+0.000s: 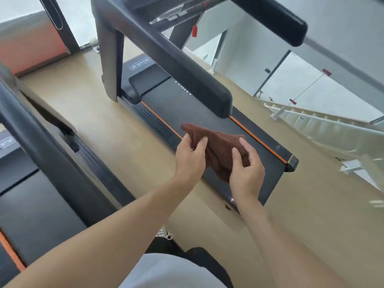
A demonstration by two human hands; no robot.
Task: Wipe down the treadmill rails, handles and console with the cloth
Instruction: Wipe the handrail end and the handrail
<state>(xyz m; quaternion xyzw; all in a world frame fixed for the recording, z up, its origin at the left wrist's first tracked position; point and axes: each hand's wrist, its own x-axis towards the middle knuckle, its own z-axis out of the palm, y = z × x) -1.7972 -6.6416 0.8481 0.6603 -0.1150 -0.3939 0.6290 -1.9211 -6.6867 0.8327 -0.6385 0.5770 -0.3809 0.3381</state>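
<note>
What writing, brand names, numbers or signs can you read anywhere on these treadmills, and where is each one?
Logo on the middle treadmill's motor cover: too blurred to read.
Logo on the left treadmill's cover: blurred and cut off, unreadable.
Row of small white marks on the belt: too small to read.
Red tag hanging under the console: no readable text.

Cloth [220,150]: dark reddish-brown, plain, no pattern. Treadmill [207,113]: black belt and black handles, thin orange stripe along each side rail, row of small white dots on the belt toward 12 o'clock, grey upright. Floor [116,142]: plain tan; red tag [194,31] at 12 o'clock.
</note>
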